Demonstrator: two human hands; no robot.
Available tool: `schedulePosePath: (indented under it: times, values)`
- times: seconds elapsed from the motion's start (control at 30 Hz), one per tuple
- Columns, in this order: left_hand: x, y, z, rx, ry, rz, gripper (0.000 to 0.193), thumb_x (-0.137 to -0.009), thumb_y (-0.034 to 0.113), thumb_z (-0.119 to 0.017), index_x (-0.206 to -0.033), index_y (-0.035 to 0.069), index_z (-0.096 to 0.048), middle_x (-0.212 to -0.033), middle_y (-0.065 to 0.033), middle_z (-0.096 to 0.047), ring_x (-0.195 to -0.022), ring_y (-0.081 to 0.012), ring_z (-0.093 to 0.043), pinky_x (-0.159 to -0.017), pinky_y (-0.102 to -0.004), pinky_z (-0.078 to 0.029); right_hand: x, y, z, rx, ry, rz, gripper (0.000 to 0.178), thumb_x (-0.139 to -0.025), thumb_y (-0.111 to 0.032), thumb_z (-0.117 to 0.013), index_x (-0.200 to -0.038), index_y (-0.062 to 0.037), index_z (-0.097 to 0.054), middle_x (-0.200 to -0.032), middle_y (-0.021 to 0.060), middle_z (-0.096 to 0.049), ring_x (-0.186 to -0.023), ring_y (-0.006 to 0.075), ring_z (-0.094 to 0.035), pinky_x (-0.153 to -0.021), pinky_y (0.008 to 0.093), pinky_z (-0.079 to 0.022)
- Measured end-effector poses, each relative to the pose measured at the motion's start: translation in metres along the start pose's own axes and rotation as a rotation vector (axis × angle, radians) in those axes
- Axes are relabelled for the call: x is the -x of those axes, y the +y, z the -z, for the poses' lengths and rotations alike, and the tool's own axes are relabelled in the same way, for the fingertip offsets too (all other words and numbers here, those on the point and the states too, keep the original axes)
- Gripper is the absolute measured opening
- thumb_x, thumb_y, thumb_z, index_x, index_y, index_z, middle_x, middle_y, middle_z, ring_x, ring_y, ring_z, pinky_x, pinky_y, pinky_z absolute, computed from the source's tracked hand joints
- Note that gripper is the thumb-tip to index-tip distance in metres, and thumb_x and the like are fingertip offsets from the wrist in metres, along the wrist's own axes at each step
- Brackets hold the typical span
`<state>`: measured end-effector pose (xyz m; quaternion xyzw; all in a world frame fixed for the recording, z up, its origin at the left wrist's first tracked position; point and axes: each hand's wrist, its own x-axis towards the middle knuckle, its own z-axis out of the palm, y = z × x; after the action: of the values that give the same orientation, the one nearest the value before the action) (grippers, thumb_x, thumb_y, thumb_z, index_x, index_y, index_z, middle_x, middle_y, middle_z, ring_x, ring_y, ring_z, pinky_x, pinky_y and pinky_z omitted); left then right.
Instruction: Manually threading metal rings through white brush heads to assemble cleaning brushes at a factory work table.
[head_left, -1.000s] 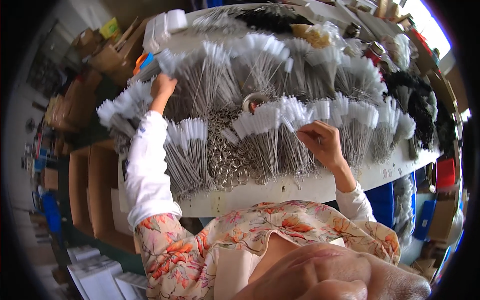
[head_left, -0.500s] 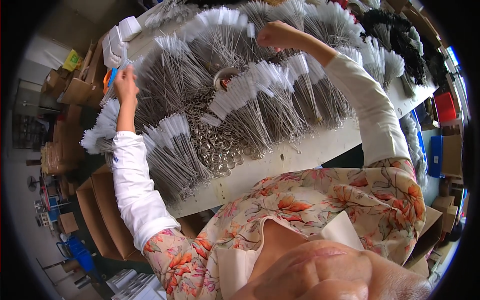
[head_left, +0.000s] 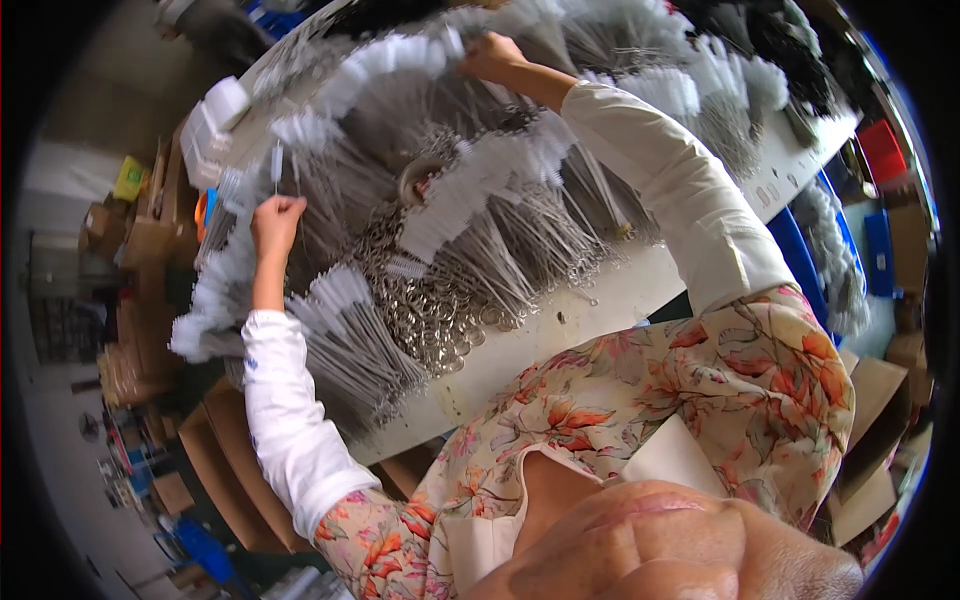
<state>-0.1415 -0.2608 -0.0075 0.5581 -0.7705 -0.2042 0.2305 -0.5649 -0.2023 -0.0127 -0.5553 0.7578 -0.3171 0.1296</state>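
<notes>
My left hand is closed in a pinch on a small wire-stemmed brush, whose pale bristle head points away from me. Around that hand lie dense bundles of similar brushes. Across the table, my right hand is closed at the end of a curved row of white brush heads. Its fingertips are blurred against the wires, so what they grip cannot be made out. Between my arms sit a heap of metal rings and more brush bundles, wire ends toward me.
A round metal bowl stands among the bundles. White boxes are at the table's left edge. Black brushes lie far right. Cardboard boxes are below left; blue bins and a red bin stand right.
The view has shifted slightly. My left hand has come nearer and to the right, away from the white boxes. My right hand has moved left along the far row of brushes.
</notes>
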Motion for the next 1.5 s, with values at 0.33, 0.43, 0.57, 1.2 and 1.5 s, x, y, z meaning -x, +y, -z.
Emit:
schedulePosePath:
  times: [0.33, 0.43, 0.57, 1.2, 1.5]
  values:
    - [-0.01, 0.05, -0.01, 0.384, 0.089, 0.085, 0.013, -0.084, 0.013, -0.057, -0.083, 0.0, -0.058, -0.073, -0.0074, -0.064, -0.067, -0.0148, -0.059, -0.067, -0.0277, -0.045, -0.044, 0.181, 0.235, 0.981, 0.384, -0.017, 0.013, -0.079, -0.015, -0.053, -0.081, -0.0137, -0.066, -0.077, 0.0106, -0.064, -0.074, 0.0232, -0.065, -0.067, 0.0384, -0.051]
    - [0.003, 0.028, 0.033, 0.472, 0.45, 0.041, 0.016, -0.09, 0.017, -0.054, -0.095, 0.001, -0.052, -0.081, -0.0083, -0.062, -0.046, -0.0065, -0.04, -0.038, -0.0203, -0.029, -0.021, 0.146, 0.2, 0.178, 0.525, -0.165, 0.017, -0.075, -0.021, -0.057, -0.081, -0.0086, -0.068, -0.087, 0.0149, -0.066, -0.079, 0.0274, -0.065, -0.071, 0.0415, -0.051]
    - [0.002, 0.05, 0.055, 0.699, 0.516, 0.004, 0.014, -0.092, 0.015, -0.052, -0.098, 0.002, -0.055, -0.084, -0.0045, -0.058, -0.044, -0.0018, -0.029, -0.037, -0.0193, -0.021, -0.014, 0.16, 0.199, 0.267, 0.444, -0.41, 0.026, -0.072, -0.025, -0.059, -0.086, -0.0039, -0.066, -0.091, 0.0194, -0.065, -0.083, 0.032, -0.064, -0.073, 0.0426, -0.051]
    - [0.214, 0.153, 0.067, 1.175, 0.041, 0.149, 0.032, -0.096, 0.026, -0.046, -0.106, -0.003, -0.055, -0.074, -0.0002, -0.046, -0.053, -0.0016, -0.033, -0.038, -0.0155, -0.022, -0.058, 0.036, 0.12, -0.272, 0.186, 0.305, 0.015, -0.08, -0.017, -0.054, -0.085, -0.0049, -0.062, -0.077, 0.0111, -0.062, -0.07, 0.0248, -0.06, -0.063, 0.0378, -0.048]
    - [0.288, 0.138, 0.047, 1.231, 0.199, 0.209, 0.025, -0.094, 0.02, -0.05, -0.091, -0.002, -0.061, -0.075, -0.0038, -0.053, -0.047, -0.0021, -0.03, -0.038, -0.0164, -0.021, -0.029, -0.007, 0.028, 0.338, -0.036, -0.082, 0.038, -0.073, -0.027, -0.063, -0.104, -0.0059, -0.063, -0.109, 0.0171, -0.062, -0.101, 0.0332, -0.06, -0.082, 0.0419, -0.049]
